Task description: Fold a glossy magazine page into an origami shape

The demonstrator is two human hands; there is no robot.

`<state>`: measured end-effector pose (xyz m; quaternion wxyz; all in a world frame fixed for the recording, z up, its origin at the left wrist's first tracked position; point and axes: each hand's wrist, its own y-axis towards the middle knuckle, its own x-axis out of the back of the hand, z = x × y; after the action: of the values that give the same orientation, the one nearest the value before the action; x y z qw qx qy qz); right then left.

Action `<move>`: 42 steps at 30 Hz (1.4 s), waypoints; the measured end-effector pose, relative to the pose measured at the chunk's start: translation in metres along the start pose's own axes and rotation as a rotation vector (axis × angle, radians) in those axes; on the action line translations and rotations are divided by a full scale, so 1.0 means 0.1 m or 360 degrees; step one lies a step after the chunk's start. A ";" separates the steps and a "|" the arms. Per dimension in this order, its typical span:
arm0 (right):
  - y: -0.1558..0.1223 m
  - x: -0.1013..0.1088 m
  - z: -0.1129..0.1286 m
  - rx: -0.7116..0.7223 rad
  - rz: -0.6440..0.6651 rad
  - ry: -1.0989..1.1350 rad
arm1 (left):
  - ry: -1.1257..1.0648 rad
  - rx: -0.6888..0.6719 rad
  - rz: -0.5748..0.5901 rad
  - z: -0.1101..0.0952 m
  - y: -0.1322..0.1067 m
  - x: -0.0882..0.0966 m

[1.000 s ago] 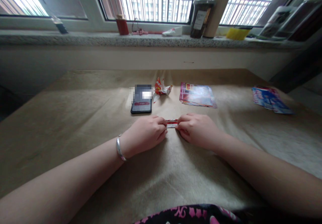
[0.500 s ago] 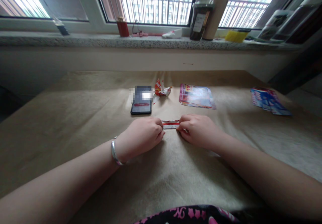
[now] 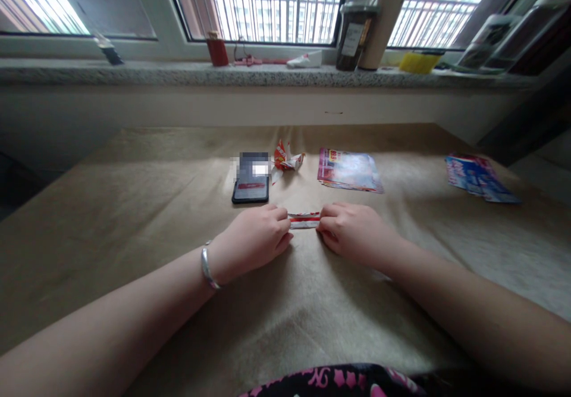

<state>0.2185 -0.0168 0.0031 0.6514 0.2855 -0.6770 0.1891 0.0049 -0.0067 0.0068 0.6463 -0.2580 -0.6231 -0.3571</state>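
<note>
A narrow folded strip of paper (image 3: 304,221), white and red, lies crosswise on the table between my hands. Its left end is pinched in the fingers of my left hand (image 3: 261,233), which has a silver bangle (image 3: 207,268) at the wrist. My right hand (image 3: 354,230) grips the opposite end with fingers closed. Both ends of the strip are hidden by the fingers. Just beyond sits a folded paper figure (image 3: 288,160) in red, orange and white, beside a dark phone (image 3: 251,183).
A stack of printed leaflets (image 3: 350,172) lies behind my right hand, and blue leaflets (image 3: 479,178) are fanned out farther right. Along the granite windowsill (image 3: 169,75) stand a red container (image 3: 217,50), a dark lidded jar (image 3: 354,37) and a yellow item (image 3: 419,62). A tan cloth covers the table (image 3: 134,206).
Both hands keep their hold on the paper strip, and the right hand has shifted very slightly to the right. The other things on the table stay where they were.
</note>
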 end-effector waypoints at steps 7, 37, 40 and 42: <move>0.00 -0.08 0.02 0.0184 -0.0100 -0.0110 | 0.0104 -0.0079 -0.0028 0.02 -0.02 -0.01; 0.01 -0.09 -0.08 0.0082 -0.0079 0.0128 | -0.0056 -0.0069 -0.0222 -0.05 0.02 -0.17; 0.02 -0.14 -0.11 0.0142 -0.0143 0.0149 | -0.0119 -0.0123 -0.0303 -0.03 0.03 -0.19; 0.04 -0.17 -0.11 0.0139 -0.0215 0.0148 | -0.0148 -0.0116 -0.0305 -0.01 0.03 -0.20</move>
<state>0.2246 -0.0047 -0.0126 0.6803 0.3495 -0.6165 0.1869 0.0087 -0.0028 -0.0129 0.5698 -0.2370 -0.6608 -0.4273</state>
